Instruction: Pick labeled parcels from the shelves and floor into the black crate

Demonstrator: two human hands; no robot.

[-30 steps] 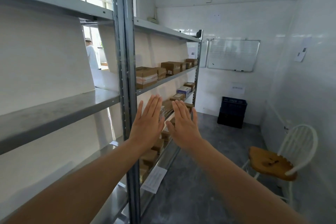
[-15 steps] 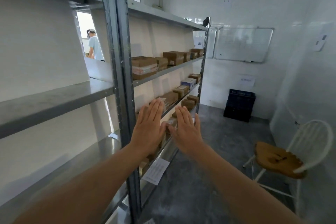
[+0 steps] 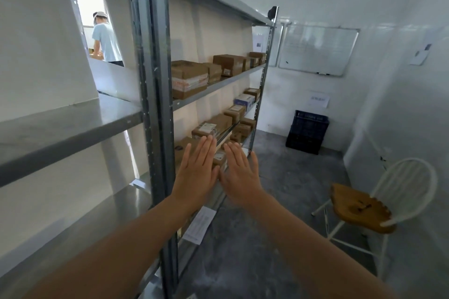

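As view nears shelves [image 3: 73, 126], left hand [image 3: 196, 172] and right hand [image 3: 239, 176] stay raised, flat-fingered, empty, thumbs now nearly touching; black crate [image 3: 307, 132] unmoved.

Glossy metal shelves [image 3: 73, 126]; cardboard parcels [image 3: 189, 79]

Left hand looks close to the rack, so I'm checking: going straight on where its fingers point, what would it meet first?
Probably the labeled cardboard parcel just beyond the fingertips of the left hand, though depth is unclear from this view.
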